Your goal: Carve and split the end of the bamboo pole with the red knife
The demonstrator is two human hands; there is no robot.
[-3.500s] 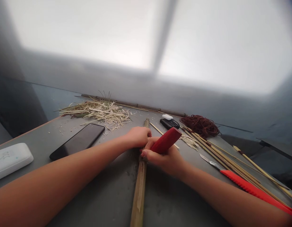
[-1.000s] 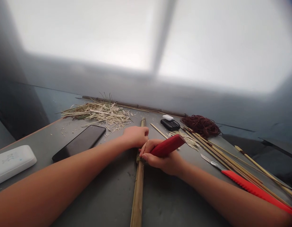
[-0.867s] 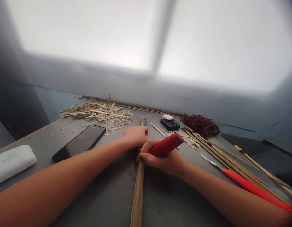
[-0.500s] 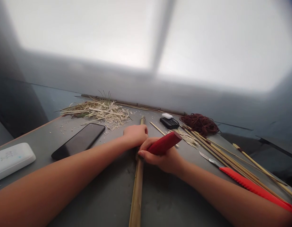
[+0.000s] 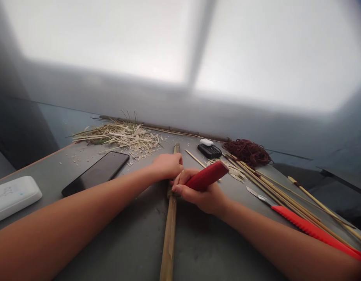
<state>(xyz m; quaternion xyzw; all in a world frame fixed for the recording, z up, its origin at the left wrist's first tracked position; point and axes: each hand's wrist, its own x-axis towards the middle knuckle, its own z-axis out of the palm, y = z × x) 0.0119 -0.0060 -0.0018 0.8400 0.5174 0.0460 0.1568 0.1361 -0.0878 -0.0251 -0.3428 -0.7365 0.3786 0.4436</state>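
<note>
A bamboo pole (image 5: 168, 238) lies lengthwise on the grey table, pointing away from me. My left hand (image 5: 168, 165) is closed over its far part, just short of the tip. Close behind, my right hand (image 5: 199, 191) grips a tool by its thick red handle (image 5: 208, 176). That handle slants up to the right, while the working end is hidden by my fingers. The right fingertips touch the pole at a raised joint, and the two hands nearly meet there.
Left are a phone (image 5: 97, 171) and a white case (image 5: 15, 197); bamboo shavings (image 5: 124, 136) lie beyond. On the right are a black power bank (image 5: 209, 150), brown cord (image 5: 247, 152), thin bamboo sticks (image 5: 274, 189) and a red-handled craft knife (image 5: 309, 226) with its blade exposed.
The red handle has shifted slightly right and tipped a little with my right hand. My left hand keeps its place on the pole.
</note>
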